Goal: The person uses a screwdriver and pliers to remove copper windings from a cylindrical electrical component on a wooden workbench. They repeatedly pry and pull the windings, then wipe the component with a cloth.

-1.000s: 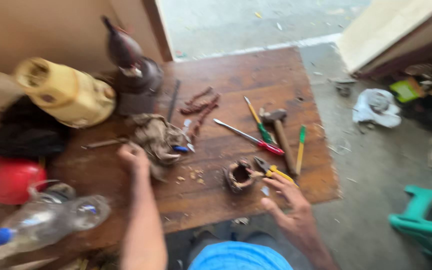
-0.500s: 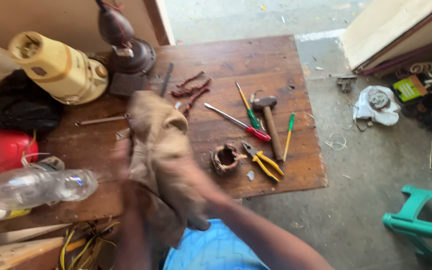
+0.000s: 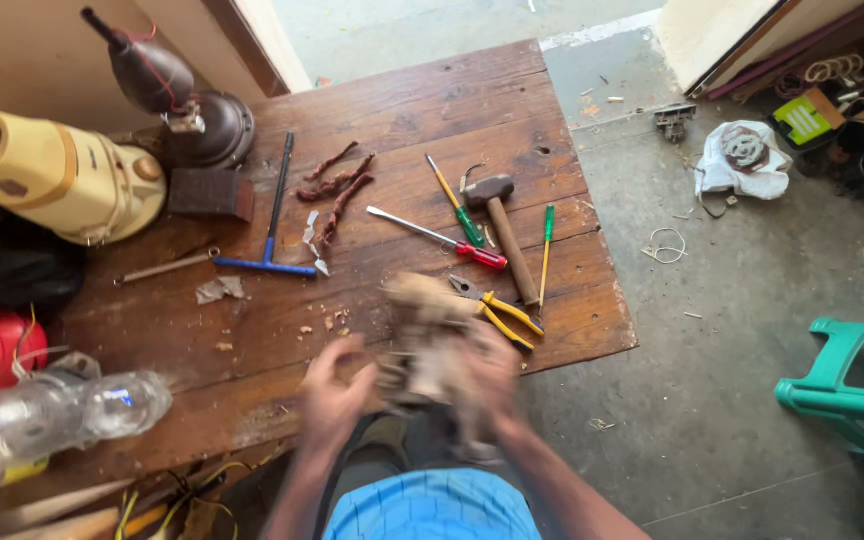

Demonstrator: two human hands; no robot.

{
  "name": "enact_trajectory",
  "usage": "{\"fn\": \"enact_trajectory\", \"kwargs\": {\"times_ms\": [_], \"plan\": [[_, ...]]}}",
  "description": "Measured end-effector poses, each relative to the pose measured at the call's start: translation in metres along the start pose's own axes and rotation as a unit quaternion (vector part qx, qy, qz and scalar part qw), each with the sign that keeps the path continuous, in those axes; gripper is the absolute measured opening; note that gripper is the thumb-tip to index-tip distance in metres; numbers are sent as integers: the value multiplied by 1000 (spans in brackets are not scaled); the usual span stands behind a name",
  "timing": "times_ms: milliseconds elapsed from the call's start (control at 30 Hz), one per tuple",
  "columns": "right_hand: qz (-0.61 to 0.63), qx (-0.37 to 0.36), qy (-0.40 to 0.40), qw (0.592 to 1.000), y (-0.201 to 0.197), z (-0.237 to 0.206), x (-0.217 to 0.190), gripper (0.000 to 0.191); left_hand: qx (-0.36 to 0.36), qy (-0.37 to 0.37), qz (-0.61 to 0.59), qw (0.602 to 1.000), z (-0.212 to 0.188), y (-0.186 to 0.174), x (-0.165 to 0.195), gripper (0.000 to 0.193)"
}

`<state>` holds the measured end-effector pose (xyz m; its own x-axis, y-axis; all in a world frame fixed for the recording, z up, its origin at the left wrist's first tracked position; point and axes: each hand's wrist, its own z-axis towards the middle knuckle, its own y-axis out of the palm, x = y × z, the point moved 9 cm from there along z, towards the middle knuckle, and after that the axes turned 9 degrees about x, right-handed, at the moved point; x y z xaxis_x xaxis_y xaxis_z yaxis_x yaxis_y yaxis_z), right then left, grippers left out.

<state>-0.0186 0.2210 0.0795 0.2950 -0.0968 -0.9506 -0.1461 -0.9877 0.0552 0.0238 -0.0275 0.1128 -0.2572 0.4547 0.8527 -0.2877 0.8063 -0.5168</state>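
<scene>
Both hands are gripping a dirty beige rag (image 3: 430,340) at the near edge of the wooden table (image 3: 432,110), above the person's lap. The left hand (image 3: 337,392) is curling its fingers around the rag's lower left side, and the right hand (image 3: 492,385) is closing over its right side; motion blur is hiding the exact finger positions. Just beyond the rag, yellow-handled pliers (image 3: 497,310) are lying almost touching it, with a hammer (image 3: 504,228), a red-handled screwdriver (image 3: 442,238) and two green-handled screwdrivers near them. Farther left, a blue T-shaped wrench (image 3: 272,225) is resting beside rusty brown strips (image 3: 337,185). A clear plastic bottle (image 3: 47,415) is lying at the table's left edge.
</scene>
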Motion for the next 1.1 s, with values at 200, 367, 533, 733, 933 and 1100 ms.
{"fn": "enact_trajectory", "kwargs": {"times_ms": [200,367,533,733,933,1100], "plan": [[10,254,27,967,-134,-59,29,36,-160,181,391,888,76,143,16,151],[-67,323,-96,939,-92,-134,52,43,-198,169,258,930,90,142,1,127],[-278,181,-266,905,94,-118,76,44,-64,100,-13,993,101,-3,1,89],[-476,125,-314,812,255,-40,78,48,94,141,-40,985,107,-171,-26,81],[-558,221,-138,788,206,43,79,56,13,-80,-130,988,103,-188,-138,49],[-529,335,10,780,120,27,92,55,-43,-34,-43,998,86,-147,-185,76]]}}
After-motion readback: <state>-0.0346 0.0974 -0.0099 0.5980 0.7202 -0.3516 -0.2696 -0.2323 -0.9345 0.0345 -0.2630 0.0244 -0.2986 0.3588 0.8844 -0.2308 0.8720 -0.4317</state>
